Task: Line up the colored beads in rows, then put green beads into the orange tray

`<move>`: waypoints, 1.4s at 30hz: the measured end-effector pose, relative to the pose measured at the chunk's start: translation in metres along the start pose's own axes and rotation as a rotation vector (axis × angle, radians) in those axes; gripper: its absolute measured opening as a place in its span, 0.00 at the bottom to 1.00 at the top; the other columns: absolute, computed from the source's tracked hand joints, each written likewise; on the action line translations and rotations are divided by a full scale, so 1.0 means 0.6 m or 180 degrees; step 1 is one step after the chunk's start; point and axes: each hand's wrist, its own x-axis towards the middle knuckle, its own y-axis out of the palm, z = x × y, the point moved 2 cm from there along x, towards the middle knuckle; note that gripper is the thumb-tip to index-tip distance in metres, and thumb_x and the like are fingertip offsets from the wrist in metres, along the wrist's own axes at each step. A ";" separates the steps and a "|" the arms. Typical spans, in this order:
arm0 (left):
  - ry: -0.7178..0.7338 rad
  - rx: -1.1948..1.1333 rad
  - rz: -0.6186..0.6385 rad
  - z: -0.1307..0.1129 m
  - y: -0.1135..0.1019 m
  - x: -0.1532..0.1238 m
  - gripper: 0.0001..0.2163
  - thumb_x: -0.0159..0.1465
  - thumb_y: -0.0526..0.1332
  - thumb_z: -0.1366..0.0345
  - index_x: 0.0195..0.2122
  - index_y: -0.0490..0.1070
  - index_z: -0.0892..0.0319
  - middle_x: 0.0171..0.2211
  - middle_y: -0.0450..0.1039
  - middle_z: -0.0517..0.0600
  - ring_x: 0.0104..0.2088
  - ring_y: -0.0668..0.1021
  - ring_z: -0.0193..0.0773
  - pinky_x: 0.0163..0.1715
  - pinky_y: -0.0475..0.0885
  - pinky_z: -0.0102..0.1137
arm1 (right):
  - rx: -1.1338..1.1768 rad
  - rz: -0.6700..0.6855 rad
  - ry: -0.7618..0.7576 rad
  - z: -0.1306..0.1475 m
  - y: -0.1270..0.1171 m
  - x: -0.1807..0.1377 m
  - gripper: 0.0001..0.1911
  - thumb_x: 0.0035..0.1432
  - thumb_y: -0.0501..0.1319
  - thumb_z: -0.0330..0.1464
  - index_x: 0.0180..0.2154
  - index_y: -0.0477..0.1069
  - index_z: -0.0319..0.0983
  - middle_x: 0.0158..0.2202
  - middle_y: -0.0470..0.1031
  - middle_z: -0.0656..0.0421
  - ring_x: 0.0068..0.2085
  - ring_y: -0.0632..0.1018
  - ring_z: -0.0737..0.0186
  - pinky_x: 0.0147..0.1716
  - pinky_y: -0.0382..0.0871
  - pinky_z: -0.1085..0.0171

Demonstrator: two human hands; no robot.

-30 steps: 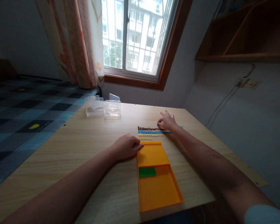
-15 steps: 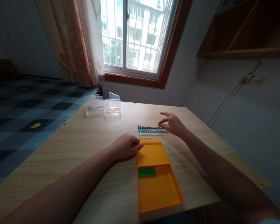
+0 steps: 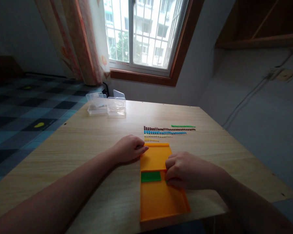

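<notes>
An orange two-part plastic tray (image 3: 161, 203) lies on the table close to me. My left hand (image 3: 129, 149) rests at its far left corner, fingers curled and thumb over the rim. Inside the near part, a flat strip of green pieces (image 3: 150, 176) sits against the divider. My right hand (image 3: 183, 170) is over the tray's right side near the divider, fingers pinched down; a bit of green shows at the fingertips, mostly hidden. Beyond the tray run rows of tiny blocks: yellow (image 3: 150, 140), pale (image 3: 158, 136), blue (image 3: 161, 132), brown (image 3: 166, 129) and green (image 3: 183, 126).
Clear plastic boxes (image 3: 116, 110) with raised lids stand at the table's back left. The wooden table (image 3: 100, 136) meets a checked bed (image 3: 39, 107) on the left. A wall with a cable (image 3: 245, 99) is at the right.
My right hand has come from the far end of the block rows back to the tray, its fingers closing. The green row shows where that hand was. My left hand stays at the tray corner.
</notes>
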 end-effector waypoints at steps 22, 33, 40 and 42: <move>0.0072 -0.0115 -0.0040 -0.001 0.000 -0.001 0.21 0.65 0.57 0.56 0.16 0.57 0.59 0.16 0.54 0.42 0.20 0.56 0.31 0.23 0.48 0.31 | 0.0234 -0.0091 0.0018 -0.013 0.000 -0.001 0.12 0.67 0.58 0.30 0.37 0.81 0.41 0.31 0.77 0.59 0.32 0.74 0.66 0.32 0.62 0.67; 0.0083 -0.0131 -0.0029 -0.002 0.000 -0.001 0.21 0.65 0.57 0.56 0.17 0.56 0.59 0.16 0.54 0.42 0.20 0.56 0.31 0.23 0.49 0.31 | 0.0091 -0.0138 0.0027 -0.015 -0.003 -0.004 0.12 0.67 0.57 0.30 0.35 0.80 0.40 0.29 0.75 0.60 0.30 0.72 0.67 0.30 0.59 0.66; 0.0026 -0.0139 0.0015 -0.003 0.000 0.000 0.21 0.65 0.57 0.56 0.17 0.55 0.59 0.16 0.54 0.42 0.20 0.56 0.30 0.23 0.49 0.31 | 0.0034 -0.0138 -0.0006 -0.015 0.000 -0.002 0.13 0.67 0.57 0.30 0.34 0.79 0.41 0.28 0.74 0.60 0.29 0.71 0.67 0.30 0.58 0.66; 0.0007 -0.0130 0.0028 -0.003 0.000 0.000 0.21 0.65 0.57 0.56 0.17 0.55 0.59 0.16 0.54 0.42 0.20 0.56 0.30 0.23 0.48 0.31 | -0.0020 -0.0123 -0.0019 -0.014 0.000 -0.001 0.13 0.67 0.57 0.31 0.33 0.79 0.40 0.27 0.73 0.60 0.29 0.71 0.67 0.30 0.57 0.66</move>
